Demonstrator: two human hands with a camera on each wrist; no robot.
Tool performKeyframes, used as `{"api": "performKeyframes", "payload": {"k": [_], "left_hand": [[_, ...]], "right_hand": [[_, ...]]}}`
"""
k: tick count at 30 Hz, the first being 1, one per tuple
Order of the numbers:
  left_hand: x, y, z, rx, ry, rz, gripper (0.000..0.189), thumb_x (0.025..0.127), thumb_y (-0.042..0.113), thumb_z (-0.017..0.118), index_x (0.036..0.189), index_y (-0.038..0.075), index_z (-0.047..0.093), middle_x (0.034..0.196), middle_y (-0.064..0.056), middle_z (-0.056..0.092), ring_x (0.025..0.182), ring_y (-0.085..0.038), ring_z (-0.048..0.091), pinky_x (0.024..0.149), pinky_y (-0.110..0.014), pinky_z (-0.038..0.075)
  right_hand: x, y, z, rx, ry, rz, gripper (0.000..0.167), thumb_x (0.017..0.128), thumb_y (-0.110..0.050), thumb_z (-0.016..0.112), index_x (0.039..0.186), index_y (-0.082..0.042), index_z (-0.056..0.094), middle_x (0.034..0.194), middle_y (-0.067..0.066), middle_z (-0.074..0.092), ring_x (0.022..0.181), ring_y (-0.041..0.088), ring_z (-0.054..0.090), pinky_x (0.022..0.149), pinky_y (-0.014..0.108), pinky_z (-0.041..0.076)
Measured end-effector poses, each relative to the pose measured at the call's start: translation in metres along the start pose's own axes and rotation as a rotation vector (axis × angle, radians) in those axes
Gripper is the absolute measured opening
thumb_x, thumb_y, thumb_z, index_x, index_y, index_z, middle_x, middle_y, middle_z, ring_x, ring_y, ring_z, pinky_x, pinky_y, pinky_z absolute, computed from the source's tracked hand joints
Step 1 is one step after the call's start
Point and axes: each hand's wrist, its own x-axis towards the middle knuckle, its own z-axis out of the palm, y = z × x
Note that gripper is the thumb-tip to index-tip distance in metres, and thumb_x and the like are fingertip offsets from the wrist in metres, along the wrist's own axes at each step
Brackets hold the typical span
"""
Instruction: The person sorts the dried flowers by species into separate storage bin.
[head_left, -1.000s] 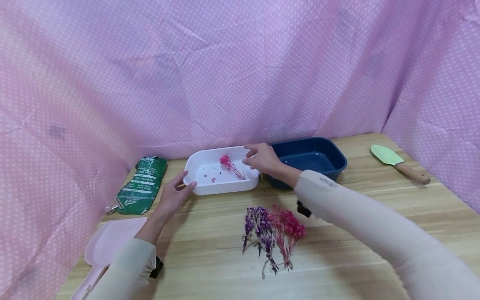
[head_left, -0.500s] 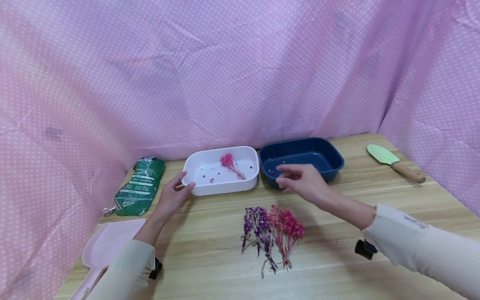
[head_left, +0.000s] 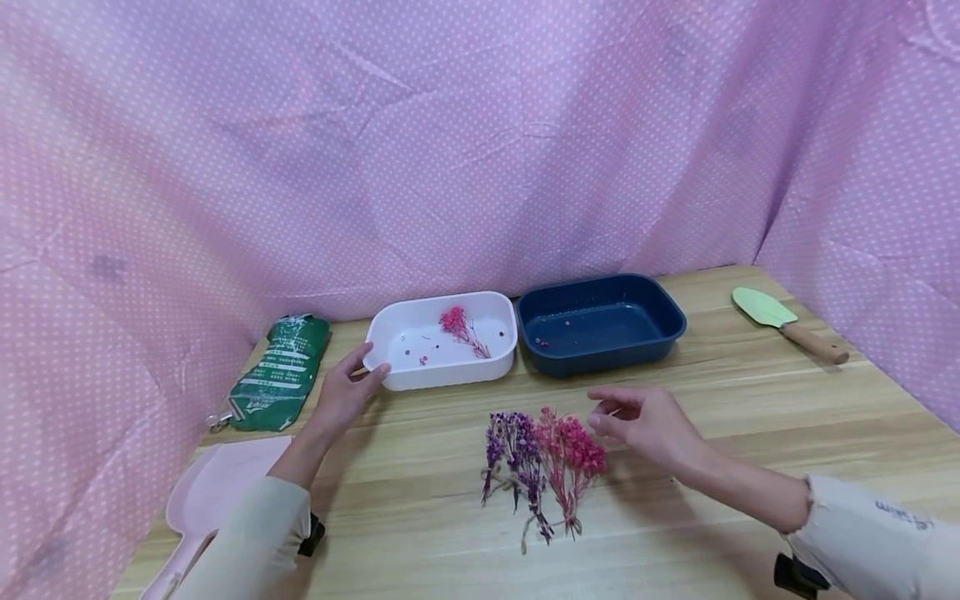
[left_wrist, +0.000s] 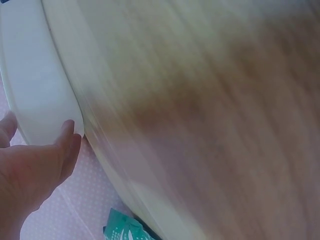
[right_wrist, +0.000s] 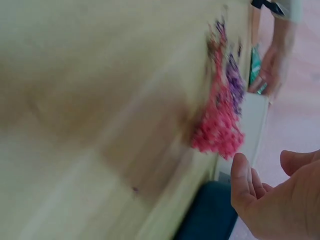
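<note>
At the left end of the white tub (head_left: 450, 377), the left hand (head_left: 343, 398) holds the corner, fingers at the end rim and thumb against the near wall. The right hand (head_left: 663, 432) is released, its fingers loosely bent, above the bench (head_left: 420, 500) just beside the heads of the pink flower bunch (head_left: 576, 450); whether a fingertip touches a bloom cannot be told. Adjoining that bunch on its left lies the purple flower bunch (head_left: 517, 446), both with heads toward the tubs and stems toward the person; twine shows at the stems. Inside the white tub lies a pink sprig (head_left: 462, 327), blooms to the far side, among small scattered bits. Immediately right of it stands the dark blue tub (head_left: 600, 362), upright, a few specks on its floor. Left of the white tub lies a green bag (head_left: 281, 375), and nearer the person a pink dustpan (head_left: 221, 487), partly covered by the left arm. On the far right rests a green trowel (head_left: 797, 330) with a wooden handle. Behind everything hangs pink dotted cloth (head_left: 465, 158).
</note>
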Motion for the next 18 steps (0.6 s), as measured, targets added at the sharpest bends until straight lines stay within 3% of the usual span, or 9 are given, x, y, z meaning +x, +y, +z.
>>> {"api": "performKeyframes", "payload": {"k": [12,15,18], "left_hand": [[-0.002,0.002,-0.001,0.004,-0.006,-0.004,0.070,0.096,0.035,0.059,0.153,0.012,0.026,0.149,-0.020,0.035,0.131,-0.035,0.042,0.106,-0.043,0.040],[-0.003,0.004,-0.001,0.010,-0.007,-0.005,0.070,0.096,0.034,0.059,0.153,0.011,0.025,0.149,-0.020,0.034,0.132,-0.035,0.041,0.106,-0.043,0.040],[-0.002,0.005,-0.001,0.010,-0.006,-0.005,0.070,0.096,0.033,0.059,0.153,0.011,0.025,0.149,-0.020,0.035,0.132,-0.035,0.041,0.106,-0.043,0.040]], "right_hand": [[-0.021,0.016,0.019,-0.118,-0.063,-0.103,0.050,0.084,-0.018,0.074,0.124,0.007,0.059,0.084,0.001,0.061,0.078,0.015,0.059,0.063,0.022,0.052],[-0.023,0.020,0.025,-0.154,-0.090,-0.105,0.055,0.082,-0.021,0.075,0.124,0.010,0.058,0.084,0.002,0.056,0.077,0.015,0.055,0.062,0.022,0.050],[-0.024,0.018,0.030,-0.219,-0.105,-0.057,0.065,0.080,-0.026,0.077,0.129,0.011,0.053,0.087,0.004,0.052,0.075,0.016,0.051,0.062,0.023,0.046]]}}
